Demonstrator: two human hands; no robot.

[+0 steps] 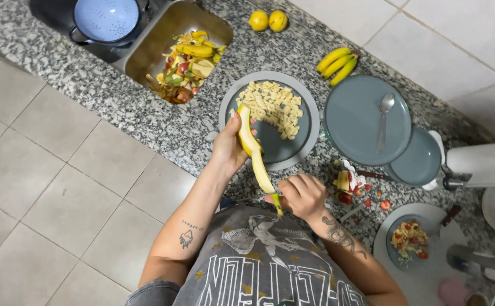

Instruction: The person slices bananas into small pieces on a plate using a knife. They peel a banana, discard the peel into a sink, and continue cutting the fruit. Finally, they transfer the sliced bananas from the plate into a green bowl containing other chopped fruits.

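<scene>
We saw the banana peel [254, 153] stretched between both hands, over the worktop [145, 107] edge. The left hand [228, 148] gripped its upper end; the right hand [303, 195] pinched its lower end. Just beyond the left hand sat a grey plate [309, 122] of banana slices [274, 106].

Your kitchen corner, seen from above

You stand on a floor of large pale beige tiles [49, 170] with thin grout lines, facing a speckled grey granite countertop [162, 122] that runs diagonally across your view. A steel sink [162, 34] is set into it, and white wall tiles [445, 39] rise behind under even, soft light.
</scene>
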